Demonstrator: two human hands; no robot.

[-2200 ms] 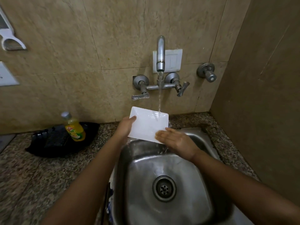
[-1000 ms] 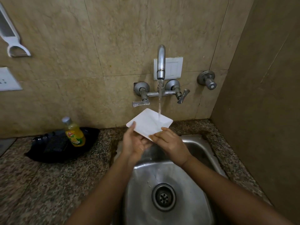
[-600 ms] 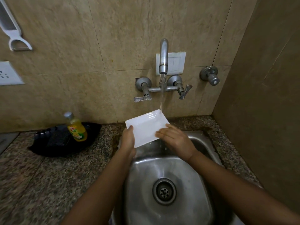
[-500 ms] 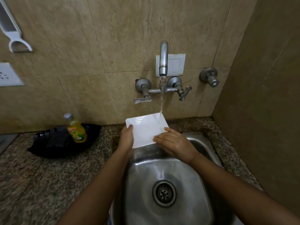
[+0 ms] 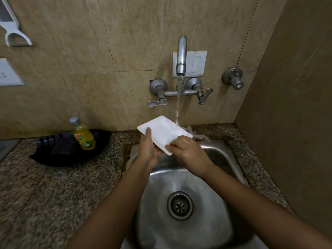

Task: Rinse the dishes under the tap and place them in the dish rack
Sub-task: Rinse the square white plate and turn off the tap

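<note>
Plate [image 5: 164,133], white, rectangular, under tap [image 5: 181,56], left hand [image 5: 148,151], right hand [image 5: 190,155] fingers clamping it

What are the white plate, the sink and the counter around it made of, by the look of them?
The white plate looks like melamine or glazed ceramic: thin, smooth, opaque white; I cannot tell which. The sink is likely stainless steel, brushed, with dull grey reflections. The counter seems polished granite or similar stone: brown-black speckles.

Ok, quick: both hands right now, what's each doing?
Left hand: holding the white plate, thumb on top.
Right hand: fingers on the plate's near corner; gripping or just rubbing, cannot tell.
</note>
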